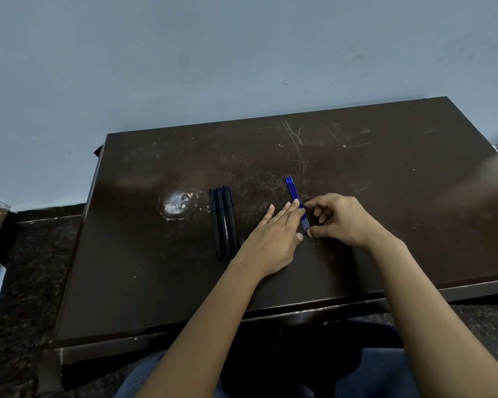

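several blue refills (291, 191) get squared on the bench (385, 168) (black pens (223, 219) beside). left fingers (292, 209) lie flat as a fence; right fingers (316, 231) pinch their near end.

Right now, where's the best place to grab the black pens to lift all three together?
Pinch across their middles from above with the left hand: the black pens lie flat on the table, parallel and touching, just beside it.

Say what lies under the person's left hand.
The left hand lies flat on the scratched dark brown table. Its fingertips touch thin blue pen refills, whose middle they partly cover. The right hand pinches the near end.
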Action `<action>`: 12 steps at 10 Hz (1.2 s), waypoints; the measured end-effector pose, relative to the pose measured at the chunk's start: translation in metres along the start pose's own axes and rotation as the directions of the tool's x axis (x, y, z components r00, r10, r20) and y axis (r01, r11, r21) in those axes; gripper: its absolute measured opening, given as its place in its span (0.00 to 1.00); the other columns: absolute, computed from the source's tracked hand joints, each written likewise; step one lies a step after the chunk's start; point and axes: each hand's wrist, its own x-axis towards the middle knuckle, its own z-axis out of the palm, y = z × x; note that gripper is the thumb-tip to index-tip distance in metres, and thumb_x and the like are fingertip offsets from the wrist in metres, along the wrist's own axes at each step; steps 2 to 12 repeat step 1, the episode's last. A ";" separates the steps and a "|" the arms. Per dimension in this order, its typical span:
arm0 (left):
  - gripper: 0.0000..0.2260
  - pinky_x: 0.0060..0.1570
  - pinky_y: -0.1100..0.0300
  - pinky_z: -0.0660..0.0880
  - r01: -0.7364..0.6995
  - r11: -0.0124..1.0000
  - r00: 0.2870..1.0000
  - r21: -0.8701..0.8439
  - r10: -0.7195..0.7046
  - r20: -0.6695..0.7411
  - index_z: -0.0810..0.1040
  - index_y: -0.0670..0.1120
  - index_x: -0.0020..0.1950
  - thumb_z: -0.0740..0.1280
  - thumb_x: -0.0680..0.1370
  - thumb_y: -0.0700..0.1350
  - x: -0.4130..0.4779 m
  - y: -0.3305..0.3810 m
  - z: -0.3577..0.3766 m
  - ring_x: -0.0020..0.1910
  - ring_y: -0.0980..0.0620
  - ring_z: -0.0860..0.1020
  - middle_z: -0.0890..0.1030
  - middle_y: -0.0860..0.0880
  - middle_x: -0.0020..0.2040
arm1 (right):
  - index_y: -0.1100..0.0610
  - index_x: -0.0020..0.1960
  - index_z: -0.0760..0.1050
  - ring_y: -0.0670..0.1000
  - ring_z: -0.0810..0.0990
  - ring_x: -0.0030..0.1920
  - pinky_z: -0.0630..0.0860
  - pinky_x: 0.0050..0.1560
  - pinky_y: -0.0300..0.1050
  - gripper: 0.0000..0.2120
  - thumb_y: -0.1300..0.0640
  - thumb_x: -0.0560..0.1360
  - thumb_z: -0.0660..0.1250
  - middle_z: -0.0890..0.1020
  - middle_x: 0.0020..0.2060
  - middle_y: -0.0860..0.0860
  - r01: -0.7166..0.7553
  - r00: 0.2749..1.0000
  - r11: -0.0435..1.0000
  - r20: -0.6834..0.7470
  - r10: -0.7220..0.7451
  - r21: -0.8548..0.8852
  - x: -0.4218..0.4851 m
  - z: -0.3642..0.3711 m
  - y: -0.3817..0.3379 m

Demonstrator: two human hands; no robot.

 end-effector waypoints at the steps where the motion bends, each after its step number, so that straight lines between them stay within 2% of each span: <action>1: 0.24 0.75 0.55 0.41 0.023 0.999 0.999 -0.033 -0.024 -0.039 0.53 0.45 0.78 0.56 0.82 0.44 0.000 0.001 -0.005 0.78 0.51 0.50 0.53 0.44 0.79 | 0.55 0.61 0.76 0.49 0.77 0.41 0.78 0.46 0.42 0.29 0.58 0.62 0.79 0.76 0.45 0.50 -0.009 1.000 1.000 0.005 0.009 0.001 0.000 -0.002 -0.002; 12: 0.24 0.75 0.55 0.41 0.023 0.999 0.999 -0.033 -0.024 -0.039 0.53 0.45 0.78 0.56 0.82 0.44 0.000 0.001 -0.005 0.78 0.51 0.50 0.53 0.44 0.79 | 0.55 0.61 0.76 0.49 0.77 0.41 0.78 0.46 0.42 0.29 0.58 0.62 0.79 0.76 0.45 0.50 -0.009 1.000 1.000 0.005 0.009 0.001 0.000 -0.002 -0.002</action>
